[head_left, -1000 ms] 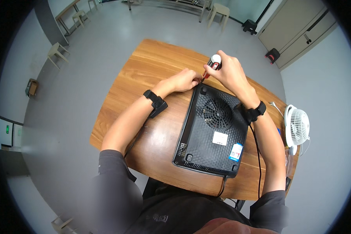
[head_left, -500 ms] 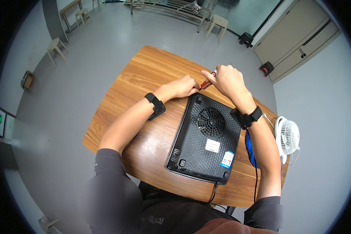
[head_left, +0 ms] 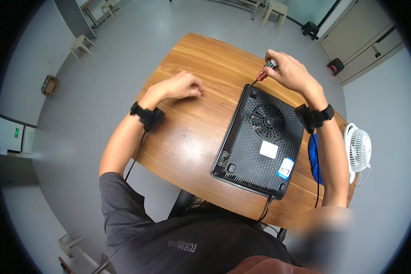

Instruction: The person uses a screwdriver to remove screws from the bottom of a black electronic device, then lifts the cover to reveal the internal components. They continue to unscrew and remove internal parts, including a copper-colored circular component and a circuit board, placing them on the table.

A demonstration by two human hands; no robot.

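A black induction cooker (head_left: pixel 249 148) lies bottom side up on the wooden table, its round fan grille (head_left: pixel 267 120) and two labels showing. My right hand (head_left: pixel 290 72) is closed around the handle of a screwdriver (head_left: pixel 262 75), red with a darker, pale-ended grip. Its shaft slants down to the cooker's far left corner, where the tip meets or nearly meets the casing. Away to the left, my left hand (head_left: pixel 183 85) hovers over the table with curled fingers; anything between them is hidden. A few tiny bits (head_left: pixel 183 132), too small to identify, lie on the wood left of the cooker.
A small white fan (head_left: pixel 358 150) stands at the table's right edge, beyond my right forearm. Something blue (head_left: pixel 314 157) lies partly under that forearm. The cooker's black cord (head_left: pixel 266 209) leaves its near edge. Stools (head_left: pixel 81 45) stand on the floor farther off.
My left hand has drawn away leftward from the cooker's corner and the screwdriver tip. My right hand still holds the screwdriver at that corner, now more upright. The whole view has shifted.
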